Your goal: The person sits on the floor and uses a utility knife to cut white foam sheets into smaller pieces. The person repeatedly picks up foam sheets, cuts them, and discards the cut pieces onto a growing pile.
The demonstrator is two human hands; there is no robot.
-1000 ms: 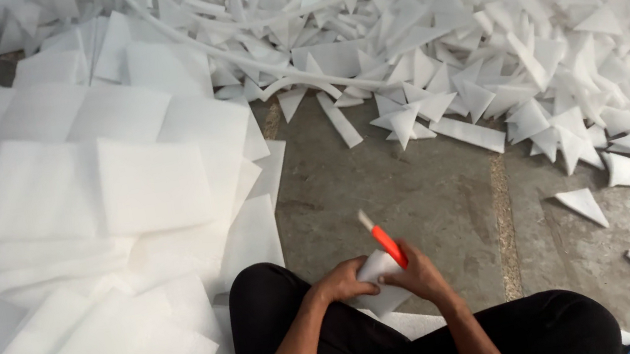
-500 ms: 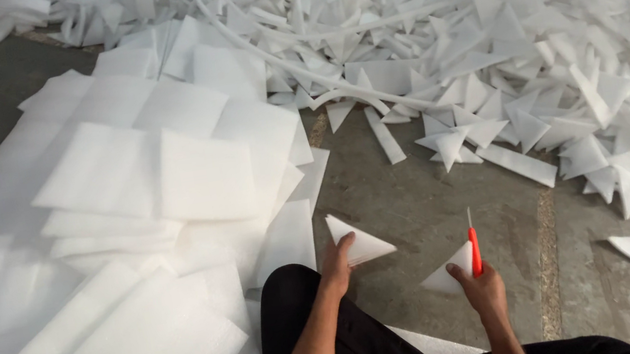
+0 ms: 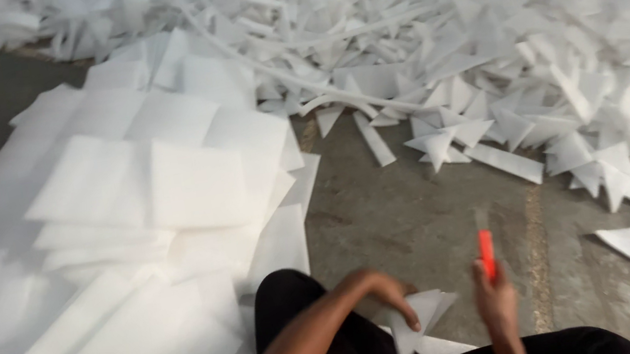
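A small white foam piece (image 3: 420, 316) is pinned low in the frame, right in front of the knees, with the left hand (image 3: 388, 292) laid over its upper edge and the fingers curled down onto it, so that grip is closed on the piece. The right hand (image 3: 496, 300) is wrapped around an orange-handled cutter (image 3: 486, 254), held upright just beside the piece; whether a blade is out can't be made out because of blur. The piece looks like thin packing foam: judged to be nearly weightless, soft, and bendy, so it will flop if pinched at one corner and could crease or tear if squeezed hard. It's probably best taken flat, with fingers spread across a broad face or along a straight edge near where the cutter meets it. It doesn't look slippery, but it is light enough that a draft or a careless sleeve would shift it. To the left, a spread stack of square foam sheets (image 3: 125, 199) is laid out on the concrete floor (image 3: 413, 212). Further out and to the right, a big heap of triangular and strip offcuts (image 3: 531, 50) is piled up, with loose triangles scattered well apart from the hands.
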